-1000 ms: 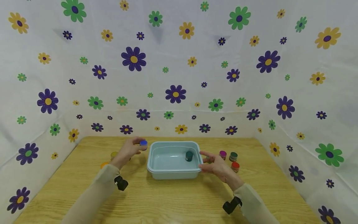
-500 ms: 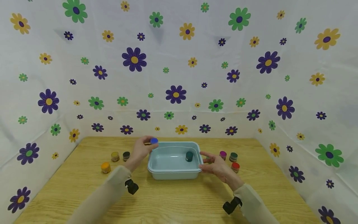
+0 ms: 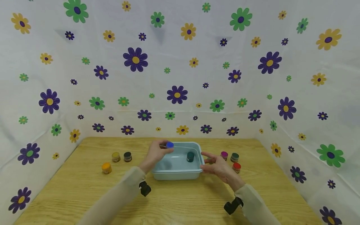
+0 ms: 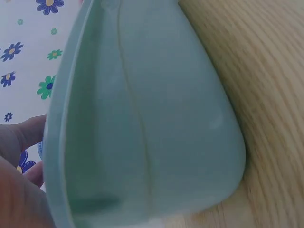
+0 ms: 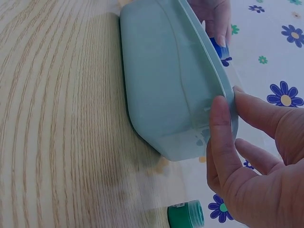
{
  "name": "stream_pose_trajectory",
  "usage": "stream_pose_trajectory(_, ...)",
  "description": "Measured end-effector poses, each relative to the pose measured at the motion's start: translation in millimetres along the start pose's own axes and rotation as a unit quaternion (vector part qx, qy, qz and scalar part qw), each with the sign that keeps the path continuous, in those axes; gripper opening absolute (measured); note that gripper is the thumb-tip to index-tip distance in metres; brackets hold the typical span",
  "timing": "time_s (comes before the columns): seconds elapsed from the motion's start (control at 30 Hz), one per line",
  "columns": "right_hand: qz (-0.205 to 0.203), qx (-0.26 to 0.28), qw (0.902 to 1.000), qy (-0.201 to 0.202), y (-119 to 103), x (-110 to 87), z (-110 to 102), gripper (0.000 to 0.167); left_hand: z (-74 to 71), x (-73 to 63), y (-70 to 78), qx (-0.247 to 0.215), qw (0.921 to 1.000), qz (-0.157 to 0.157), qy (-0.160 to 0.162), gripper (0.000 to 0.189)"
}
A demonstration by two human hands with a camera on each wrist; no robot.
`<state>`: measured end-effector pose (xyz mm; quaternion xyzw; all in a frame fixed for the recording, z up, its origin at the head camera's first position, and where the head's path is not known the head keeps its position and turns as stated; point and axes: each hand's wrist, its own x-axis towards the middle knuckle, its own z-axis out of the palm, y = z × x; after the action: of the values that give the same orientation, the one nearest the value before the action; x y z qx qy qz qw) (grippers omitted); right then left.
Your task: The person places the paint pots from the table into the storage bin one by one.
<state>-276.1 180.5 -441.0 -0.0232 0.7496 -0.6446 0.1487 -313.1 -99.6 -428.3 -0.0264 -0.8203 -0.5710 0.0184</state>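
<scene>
Left hand pinching the blue-lidded jar over the left part of the pale blue tub, right hand gripping the tub's right rim – thumb and fingers at the edge. Dark teal jar inside the tub, toward its right end; tub sits on the wood bench. Left of it: yellow jar, black jar, orange jar – right side: magenta jar, dark green jar, red jar.

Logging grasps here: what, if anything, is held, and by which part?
The left grip holds a blue jar by its sides; the right grip only touches the tub rim.
</scene>
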Motion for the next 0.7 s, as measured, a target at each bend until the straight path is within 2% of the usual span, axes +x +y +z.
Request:
stream_pose_trajectory(0.13, 0.000, 0.001, 1.0000, -0.001, 0, -0.1, 0, 0.068, 10.2, -2.8, 1.3, 0.010, 0.9998, 0.011, -0.017, 0.030)
stream_pose_trajectory(0.33, -0.003, 0.002, 1.0000, -0.008, -1, 0.5, 0, 0.069, 18.7, -5.2, 2.5, 0.033, 0.9985, 0.001, -0.042, 0.036)
stream_pose_trajectory(0.53, 0.000, 0.002, 1.0000, -0.006, -2, -0.1, 1, 0.069, 24.4, -3.0, -0.1, -0.003, 0.9944, -0.015, -0.104, 0.038)
stream_pose_trajectory(0.7, 0.002, -0.001, 1.0000, 0.001, -1, 0.2, 1, 0.069, 33.0, -3.8, 1.3, 0.012, 0.9904, -0.013, -0.137, 0.036)
